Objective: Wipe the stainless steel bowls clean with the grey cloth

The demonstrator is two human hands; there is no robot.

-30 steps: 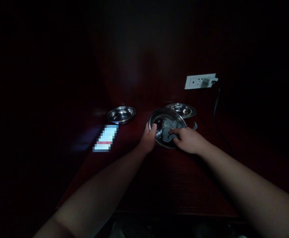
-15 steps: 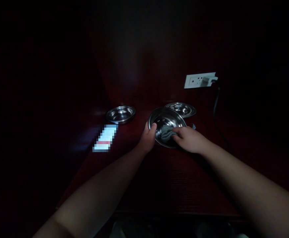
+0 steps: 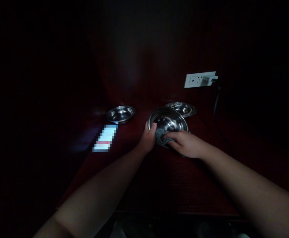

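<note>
While the steel bowl [image 3: 175, 120] is sitting tilted over the counter [image 3: 159, 185], L hand [image 3: 146, 138] is closing fingers on its rim, R hand [image 3: 189, 143] is pinching soft cloth [image 3: 160, 138] inside; prob light, stiff, slick, rim's working best imo.

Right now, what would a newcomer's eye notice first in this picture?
Probably the bright, pixelated patch at the left of the dark red table, just in front of a shiny metal bowl. Next, near the middle, the left hand grips a tilted metal bowl while the right hand presses a grey cloth inside it. The white socket panel also stands out, upper right on the dark wall.
</note>
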